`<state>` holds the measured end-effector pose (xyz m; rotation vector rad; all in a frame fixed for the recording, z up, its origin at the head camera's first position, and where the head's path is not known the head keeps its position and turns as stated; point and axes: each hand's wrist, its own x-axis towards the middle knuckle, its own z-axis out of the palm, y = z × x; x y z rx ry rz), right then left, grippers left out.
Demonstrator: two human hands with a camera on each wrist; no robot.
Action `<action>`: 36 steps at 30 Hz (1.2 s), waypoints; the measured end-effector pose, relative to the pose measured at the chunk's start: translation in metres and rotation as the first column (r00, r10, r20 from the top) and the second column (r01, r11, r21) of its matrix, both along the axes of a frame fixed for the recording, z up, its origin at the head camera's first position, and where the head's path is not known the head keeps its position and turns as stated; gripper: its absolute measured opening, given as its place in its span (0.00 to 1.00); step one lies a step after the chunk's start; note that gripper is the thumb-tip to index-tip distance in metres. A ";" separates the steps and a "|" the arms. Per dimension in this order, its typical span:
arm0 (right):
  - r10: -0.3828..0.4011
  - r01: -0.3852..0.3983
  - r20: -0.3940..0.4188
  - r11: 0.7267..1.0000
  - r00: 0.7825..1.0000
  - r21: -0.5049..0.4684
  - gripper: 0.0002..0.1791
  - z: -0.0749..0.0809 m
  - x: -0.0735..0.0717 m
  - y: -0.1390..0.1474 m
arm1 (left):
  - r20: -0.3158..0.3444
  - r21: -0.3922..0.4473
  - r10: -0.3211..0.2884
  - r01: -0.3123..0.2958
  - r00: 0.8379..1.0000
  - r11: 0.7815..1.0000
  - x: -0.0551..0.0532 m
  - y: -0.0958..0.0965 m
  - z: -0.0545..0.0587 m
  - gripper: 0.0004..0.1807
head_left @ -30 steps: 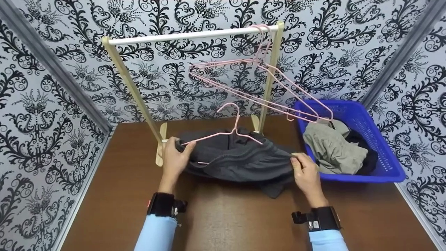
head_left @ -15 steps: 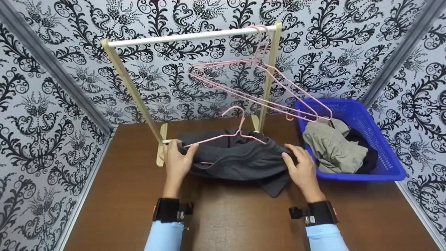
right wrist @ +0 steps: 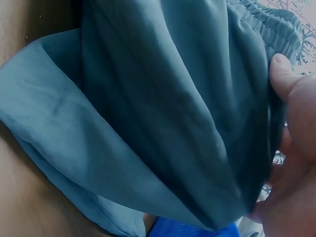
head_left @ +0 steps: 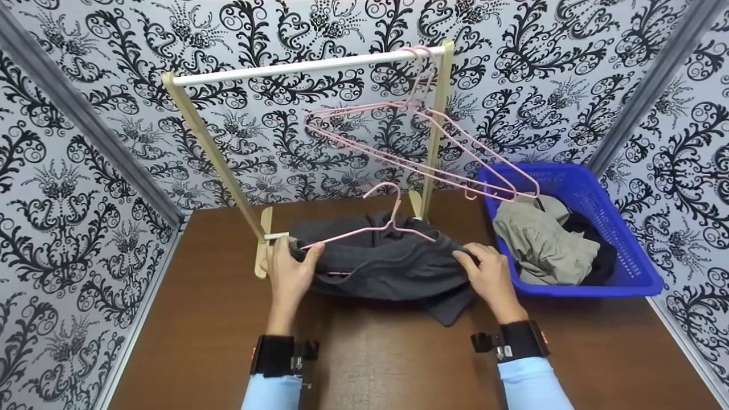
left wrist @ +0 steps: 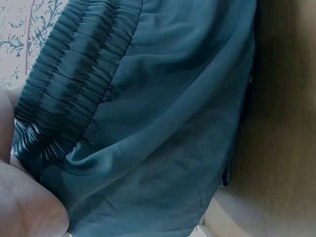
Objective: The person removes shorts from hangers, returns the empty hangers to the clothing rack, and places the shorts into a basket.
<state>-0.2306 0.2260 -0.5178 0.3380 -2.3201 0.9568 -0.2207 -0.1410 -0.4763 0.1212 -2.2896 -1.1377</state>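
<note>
Dark grey shorts with a gathered elastic waistband are held up between both hands, close over the table. A pink hanger sits inside the waist opening, its hook standing up above it. My left hand pinches the left end of the waistband, with the thumb by the hanger's left tip. On the other side, my right hand pinches the shorts just below the waistband, the thumb lying on the fabric in the right wrist view. The hanger's right tip is hidden inside the cloth.
Behind the shorts stands a wooden rack with a white rail. Two pink hangers hang at the rail's right end, reaching over the blue basket. Inside the basket lie a beige garment and black cloth. Patterned walls enclose the brown table.
My right hand has moved left and regripped nearer the waistband, so the shorts are less stretched. The hanger and shorts have shifted slightly right and down in the view.
</note>
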 end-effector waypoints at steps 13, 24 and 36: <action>-0.052 0.047 -0.062 0.995 0.997 -0.084 0.06 0.000 -0.002 0.000 | 0.000 0.024 -0.023 0.023 1.000 0.999 -0.001 0.000 0.002 0.24; -0.062 0.046 -0.141 0.992 0.988 -0.118 0.06 -0.004 0.000 0.002 | -0.023 0.026 -0.076 0.077 0.997 0.997 -0.001 -0.006 0.000 0.19; -0.071 0.055 -0.138 0.991 0.988 -0.120 0.07 -0.001 0.006 0.003 | 0.021 0.037 -0.034 0.033 0.999 0.999 -0.005 -0.009 -0.006 0.17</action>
